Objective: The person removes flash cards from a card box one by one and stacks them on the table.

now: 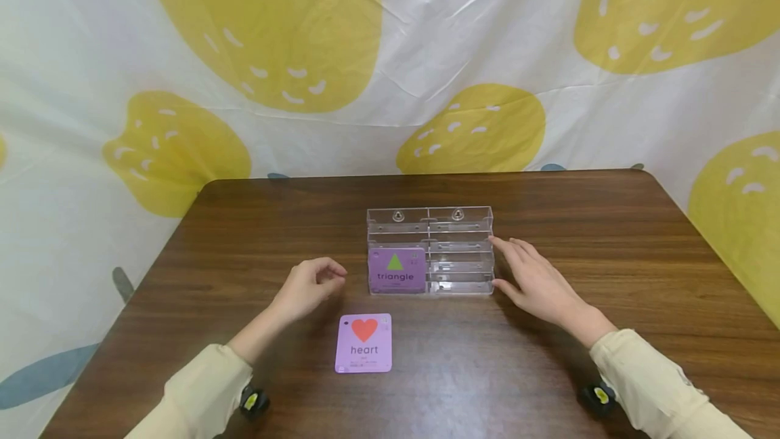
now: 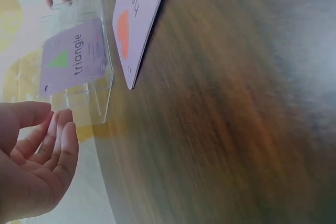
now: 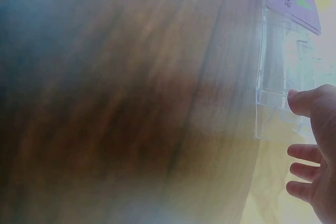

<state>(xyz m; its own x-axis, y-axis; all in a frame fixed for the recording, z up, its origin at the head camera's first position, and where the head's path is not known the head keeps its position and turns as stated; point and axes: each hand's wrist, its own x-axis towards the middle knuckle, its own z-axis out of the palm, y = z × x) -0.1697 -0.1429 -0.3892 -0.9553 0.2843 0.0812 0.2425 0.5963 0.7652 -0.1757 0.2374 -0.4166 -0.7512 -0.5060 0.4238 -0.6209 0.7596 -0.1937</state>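
Note:
A clear plastic tiered card holder (image 1: 460,266) with two columns of pockets stands on the table. In its lower left pocket sits a purple triangle card (image 1: 396,278). The purple heart card (image 1: 363,347) lies face up on the table in front of the holder; in the left wrist view the heart card (image 2: 137,9) looks like a stack with a visible thick edge. My left hand (image 1: 309,288) hovers left of the holder, fingers loosely bent and holding nothing. At the holder's right side, my right hand (image 1: 539,283) touches it with thumb and fingertips, fingers extended.
The dark wooden table (image 1: 244,222) runs back to a white curtain (image 1: 329,134) with yellow fruit prints. Black wrist devices (image 1: 252,400) are strapped under both light sleeves (image 1: 201,388).

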